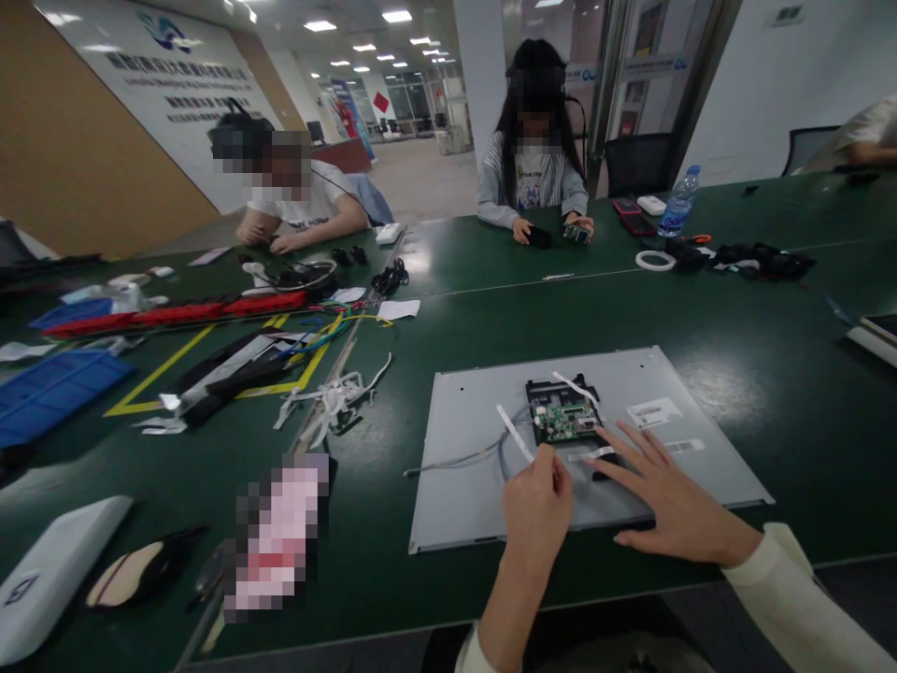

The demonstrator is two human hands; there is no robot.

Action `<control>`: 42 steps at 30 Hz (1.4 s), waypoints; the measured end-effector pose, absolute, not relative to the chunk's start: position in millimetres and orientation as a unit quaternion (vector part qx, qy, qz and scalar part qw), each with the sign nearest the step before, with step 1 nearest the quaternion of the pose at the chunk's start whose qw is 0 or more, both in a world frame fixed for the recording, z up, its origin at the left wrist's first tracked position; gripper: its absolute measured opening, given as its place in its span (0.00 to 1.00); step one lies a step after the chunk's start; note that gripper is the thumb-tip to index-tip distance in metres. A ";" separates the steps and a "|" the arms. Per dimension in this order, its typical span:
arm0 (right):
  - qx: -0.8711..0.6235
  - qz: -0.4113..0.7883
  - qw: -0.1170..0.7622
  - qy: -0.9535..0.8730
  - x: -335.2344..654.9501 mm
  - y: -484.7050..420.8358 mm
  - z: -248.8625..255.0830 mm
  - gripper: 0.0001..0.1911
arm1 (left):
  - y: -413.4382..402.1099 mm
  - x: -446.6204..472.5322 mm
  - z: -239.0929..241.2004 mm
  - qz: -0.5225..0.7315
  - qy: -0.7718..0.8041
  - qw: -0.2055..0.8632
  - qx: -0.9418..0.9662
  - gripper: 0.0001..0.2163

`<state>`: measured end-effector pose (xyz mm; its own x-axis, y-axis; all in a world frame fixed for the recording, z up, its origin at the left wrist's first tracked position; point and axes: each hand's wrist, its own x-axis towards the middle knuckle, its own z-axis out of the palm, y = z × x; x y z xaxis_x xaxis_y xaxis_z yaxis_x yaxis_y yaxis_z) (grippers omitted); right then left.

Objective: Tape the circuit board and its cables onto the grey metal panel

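Note:
A flat grey panel (pixel 462 411) lies on the table in front of me. On it sits a green circuit board (pixel 561 422) in a black frame (pixel 536 389). White strips (pixel 576 387) lie across the frame's top and lower edges. My left hand (pixel 538 505) is closed in a pinch at the end of another white strip (pixel 514 432), which sticks up from the fingertips. With fingers spread, my right hand (pixel 659 491) rests over the panel's near right side, its fingertips by the board's lower right corner. Leftward from the board runs a thin grey cable (pixel 459 462).
Tangled white strips (pixel 340 402) lie left of the panel. Beyond are blue trays (pixel 60 393), a computer mouse (pixel 136 565), a white box (pixel 63 570) and a blurred pink item (pixel 280 533). Two people sit across the table (pixel 476 322); a water bottle (pixel 678 204) stands far right.

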<state>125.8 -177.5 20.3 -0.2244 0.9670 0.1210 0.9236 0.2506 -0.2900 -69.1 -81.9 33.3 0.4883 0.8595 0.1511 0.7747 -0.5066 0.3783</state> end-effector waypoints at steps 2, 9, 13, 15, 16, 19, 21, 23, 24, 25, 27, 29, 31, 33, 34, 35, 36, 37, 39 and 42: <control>-0.625 0.074 0.129 -0.767 124.7 -178.7 17.7 0.41 | -82.5 -69.7 31.6 0.197 0.468 0.124 0.853 0.05; -0.667 0.027 0.112 -0.736 135.5 -182.8 5.9 0.41 | -83.9 -72.3 29.4 0.286 0.460 0.105 0.834 0.05; -0.715 -0.009 0.110 -0.690 149.0 -187.1 -5.5 0.40 | -85.3 -73.1 30.9 0.309 0.462 0.094 0.826 0.05; -0.754 -0.026 0.112 -0.646 155.7 -187.5 -13.5 0.41 | -85.9 -73.1 31.5 0.316 0.456 0.098 0.826 0.05; -0.776 -0.034 0.115 -0.619 158.6 -186.9 -17.6 0.42 | -86.2 -73.2 31.8 0.318 0.452 0.104 0.827 0.05; -0.839 -0.058 0.129 -0.525 167.5 -182.0 -26.6 0.43 | -87.3 -73.7 33.5 0.313 0.437 0.143 0.831 0.05; -0.872 -0.060 0.140 -0.466 176.1 -176.7 -28.8 0.43 | -88.5 -74.4 35.6 0.305 0.426 0.181 0.832 0.06; -0.894 -0.045 0.152 -0.419 188.8 -170.2 -28.5 0.45 | -89.7 -75.3 38.1 0.293 0.417 0.220 0.832 0.06; -0.903 -0.036 0.159 -0.399 196.6 -166.6 -27.9 0.46 | -90.3 -75.6 39.3 0.284 0.415 0.236 0.832 0.05; -0.909 -0.026 0.166 -0.382 205.1 -162.8 -27.2 0.46 | -90.8 -75.9 40.4 0.272 0.414 0.248 0.833 0.05; -0.920 -0.018 0.182 -0.347 222.5 -155.0 -26.6 0.47 | -91.4 -76.2 42.0 0.244 0.415 0.260 0.837 0.05; -0.927 -0.014 0.196 -0.319 238.2 -147.9 -27.3 0.48 | -91.7 -75.9 42.9 0.217 0.417 0.264 0.842 0.06; -0.931 -0.019 0.208 -0.299 250.7 -142.7 -29.8 0.48 | -92.0 -75.4 43.3 0.193 0.418 0.268 0.846 0.06; -0.932 -0.029 0.214 -0.290 260.3 -139.8 -33.6 0.48 | -92.4 -74.8 43.1 0.176 0.419 0.269 0.849 0.07; -0.932 -0.031 0.216 -0.288 264.4 -139.1 -35.7 0.48 | -92.7 -74.6 42.6 0.170 0.419 0.266 0.852 0.07; -0.932 -0.034 0.218 -0.286 268.3 -138.7 -37.6 0.48 | -92.9 -74.4 42.0 0.167 0.417 0.260 0.855 0.07; -0.933 -0.036 0.220 -0.284 272.2 -138.2 -39.1 0.49 | -93.1 -74.2 41.3 0.165 0.415 0.252 0.858 0.07; -0.933 -0.037 0.222 -0.282 276.0 -137.6 -39.7 0.49 | -93.2 -74.0 40.4 0.164 0.413 0.245 0.862 0.06; -0.935 -0.032 0.225 -0.274 283.7 -134.9 -38.2 0.50 | -93.3 -73.4 38.7 0.161 0.407 0.237 0.867 0.07; -0.941 0.016 0.217 -0.257 292.8 -127.2 -29.8 0.53 | -92.9 -71.4 36.7 0.154 0.393 0.241 0.874 0.08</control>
<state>292.8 -127.2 -29.8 0.8669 0.4917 0.0816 0.4779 -0.7734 -0.4166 -71.4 -92.9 36.7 0.6430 0.7617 0.0804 0.6130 -0.5747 0.5421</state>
